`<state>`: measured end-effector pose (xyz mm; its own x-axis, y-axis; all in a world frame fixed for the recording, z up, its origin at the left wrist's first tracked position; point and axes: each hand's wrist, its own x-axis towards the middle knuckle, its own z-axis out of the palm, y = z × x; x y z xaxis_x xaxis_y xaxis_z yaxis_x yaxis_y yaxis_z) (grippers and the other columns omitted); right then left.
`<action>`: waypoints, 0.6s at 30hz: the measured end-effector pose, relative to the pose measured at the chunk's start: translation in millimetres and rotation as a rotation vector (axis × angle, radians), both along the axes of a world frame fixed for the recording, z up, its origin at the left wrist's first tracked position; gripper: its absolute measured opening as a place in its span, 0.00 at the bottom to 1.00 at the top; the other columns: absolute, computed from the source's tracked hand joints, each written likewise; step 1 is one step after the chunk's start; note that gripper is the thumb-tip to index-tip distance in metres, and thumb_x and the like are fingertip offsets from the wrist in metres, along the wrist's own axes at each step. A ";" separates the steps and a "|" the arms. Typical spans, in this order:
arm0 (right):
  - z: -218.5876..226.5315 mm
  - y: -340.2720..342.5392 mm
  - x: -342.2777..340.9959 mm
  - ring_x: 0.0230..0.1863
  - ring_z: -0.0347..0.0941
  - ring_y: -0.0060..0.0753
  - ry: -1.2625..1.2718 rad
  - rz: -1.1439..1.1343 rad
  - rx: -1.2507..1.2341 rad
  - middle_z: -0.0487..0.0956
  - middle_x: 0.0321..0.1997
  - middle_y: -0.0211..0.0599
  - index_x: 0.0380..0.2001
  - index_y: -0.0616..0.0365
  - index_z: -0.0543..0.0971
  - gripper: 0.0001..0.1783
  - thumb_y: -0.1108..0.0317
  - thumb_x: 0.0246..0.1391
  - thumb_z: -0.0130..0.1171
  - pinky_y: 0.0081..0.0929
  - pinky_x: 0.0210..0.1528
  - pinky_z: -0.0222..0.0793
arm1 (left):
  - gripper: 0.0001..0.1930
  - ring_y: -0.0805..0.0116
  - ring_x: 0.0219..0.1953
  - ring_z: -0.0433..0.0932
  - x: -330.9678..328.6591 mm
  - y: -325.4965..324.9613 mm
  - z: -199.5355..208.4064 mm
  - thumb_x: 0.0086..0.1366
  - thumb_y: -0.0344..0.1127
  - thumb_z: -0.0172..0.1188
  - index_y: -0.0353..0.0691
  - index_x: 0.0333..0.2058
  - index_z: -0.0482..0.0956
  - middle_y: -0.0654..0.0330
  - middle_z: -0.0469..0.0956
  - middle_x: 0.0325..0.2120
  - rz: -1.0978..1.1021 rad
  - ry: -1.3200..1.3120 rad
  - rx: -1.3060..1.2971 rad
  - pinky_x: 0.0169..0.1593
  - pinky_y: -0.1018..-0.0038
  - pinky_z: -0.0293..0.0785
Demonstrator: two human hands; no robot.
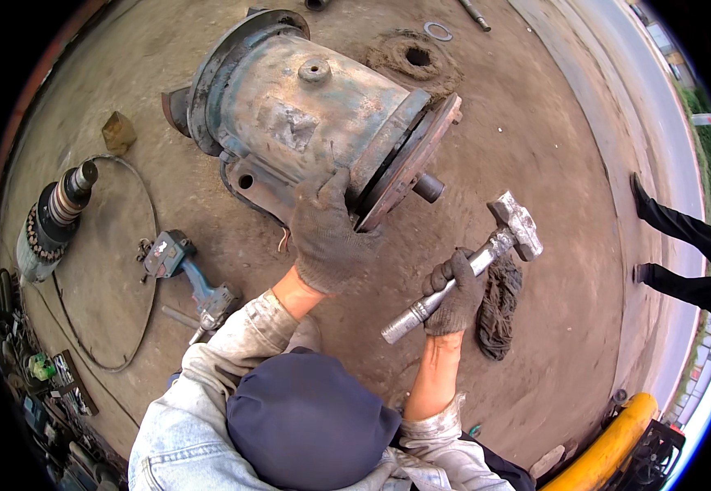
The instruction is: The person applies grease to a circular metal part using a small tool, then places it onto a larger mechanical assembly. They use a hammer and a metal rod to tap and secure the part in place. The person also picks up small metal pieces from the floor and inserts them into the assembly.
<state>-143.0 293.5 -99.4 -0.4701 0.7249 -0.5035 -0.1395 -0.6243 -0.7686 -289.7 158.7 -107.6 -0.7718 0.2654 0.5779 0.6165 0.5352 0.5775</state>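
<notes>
The left hand (328, 237) touches the metal housing (323, 102), finger closure unclear; the right hand (457, 296) clamps its fingers around a hammer (496, 242).

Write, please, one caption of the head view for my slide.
Gloved left grip against a worn cylindrical machine housing, gloved right grip around a silver hammer.
</notes>
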 end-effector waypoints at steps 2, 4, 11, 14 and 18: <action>10.4 13.6 -1.4 0.20 0.59 0.20 0.041 -0.117 0.035 0.65 0.24 0.25 0.43 0.54 0.72 0.08 0.70 0.65 0.60 0.23 0.19 0.58 | 0.36 0.44 0.45 0.75 -0.2 0.0 1.7 0.48 0.37 0.75 0.37 0.57 0.72 0.46 0.73 0.47 -0.010 0.004 -0.003 0.46 0.54 0.75; 10.0 22.7 -8.1 0.20 0.57 0.18 0.088 -0.205 0.037 0.63 0.24 0.23 0.43 0.55 0.72 0.07 0.70 0.65 0.59 0.21 0.19 0.56 | 0.36 0.44 0.44 0.75 -0.1 2.3 0.7 0.48 0.37 0.76 0.37 0.56 0.72 0.47 0.73 0.47 -0.004 0.015 0.002 0.46 0.54 0.75; 18.7 -2.9 -42.6 0.17 0.70 0.29 -0.140 0.401 0.086 0.72 0.22 0.35 0.47 0.59 0.70 0.18 0.70 0.56 0.64 0.29 0.18 0.69 | 0.35 0.44 0.46 0.76 -1.1 0.9 5.1 0.46 0.36 0.77 0.35 0.54 0.74 0.46 0.75 0.46 -0.017 0.000 0.039 0.47 0.56 0.76; 21.4 -3.4 -39.2 0.16 0.68 0.28 -0.135 0.351 0.059 0.70 0.22 0.33 0.47 0.60 0.71 0.16 0.72 0.57 0.62 0.28 0.16 0.66 | 0.33 0.45 0.46 0.77 -1.4 0.4 7.0 0.46 0.36 0.78 0.34 0.52 0.75 0.46 0.75 0.45 0.015 -0.064 -0.018 0.47 0.58 0.77; 10.6 -3.3 -17.0 0.17 0.65 0.26 -0.101 0.240 0.029 0.68 0.23 0.32 0.46 0.60 0.73 0.13 0.73 0.60 0.60 0.25 0.16 0.61 | 0.27 0.47 0.40 0.77 -4.8 0.4 10.5 0.47 0.43 0.78 0.38 0.43 0.79 0.51 0.78 0.35 0.054 -0.081 -0.010 0.41 0.57 0.76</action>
